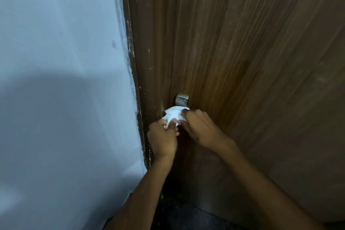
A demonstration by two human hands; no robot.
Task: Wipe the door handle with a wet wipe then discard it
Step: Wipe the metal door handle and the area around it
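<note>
Your left fingers [169,124] curl shut around the lower edge of the wet wipe [174,115], pinching a fold of it against the thumb. Your right fingers [188,115] bend down over the wipe's right side, their tips pressed into the white bunch; you grip it there too, though the exact pinch is hidden under the knuckles. The wipe sits crumpled between both hands, bunched over the door handle [182,100], so that only the handle's upper metal plate shows above the white cloth. The rest of the handle lies under the wipe and your hands, and you cannot tell its shape.

Your left hand [163,140] comes up from below, knuckles toward the camera, close against the door frame [139,84]. Your right hand [202,129] reaches in from the lower right, its back turned upward. Both forearms are bare.

The handle is fixed near the left edge of a dark brown wooden door [252,61] with a vertical grain. Left of the frame stands a pale bluish wall [59,61], its lower part in shadow.
</note>
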